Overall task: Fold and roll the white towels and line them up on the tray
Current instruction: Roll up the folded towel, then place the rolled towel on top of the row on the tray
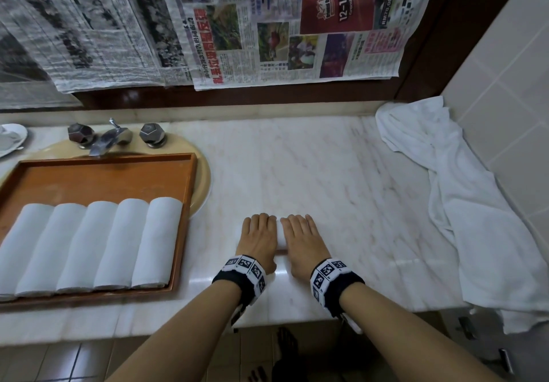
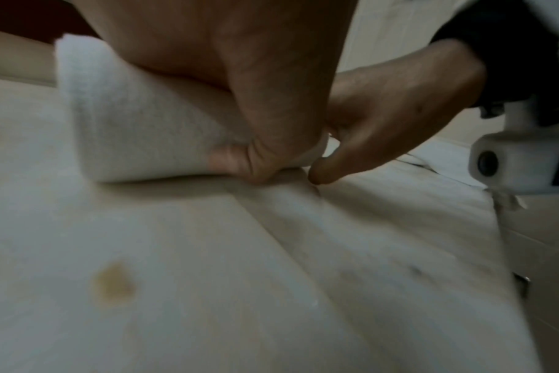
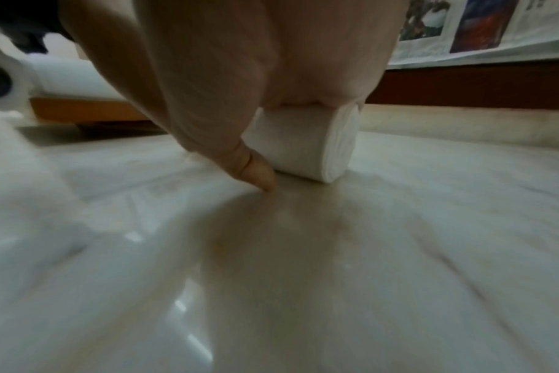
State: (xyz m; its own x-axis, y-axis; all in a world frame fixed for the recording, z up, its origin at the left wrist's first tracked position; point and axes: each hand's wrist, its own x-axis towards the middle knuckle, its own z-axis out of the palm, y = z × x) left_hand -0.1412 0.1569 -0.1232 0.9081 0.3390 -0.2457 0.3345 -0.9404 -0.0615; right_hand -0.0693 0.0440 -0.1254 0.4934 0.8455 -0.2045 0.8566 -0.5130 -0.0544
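Head view: left hand and right hand press flat, fingers straight, on the rolled towel. Its long axis runs left-right; the tray lies left, nearer the left hand.

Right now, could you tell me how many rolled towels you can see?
6: five side by side on the tray, at; one on the counter under both hands. The tray's left edge is cropped.

Rolled white towel lying on marble counter, spiral end visible. Five rolled towels side by side in orange wooden tray. Loose white towel crumpled along counter's right edge.
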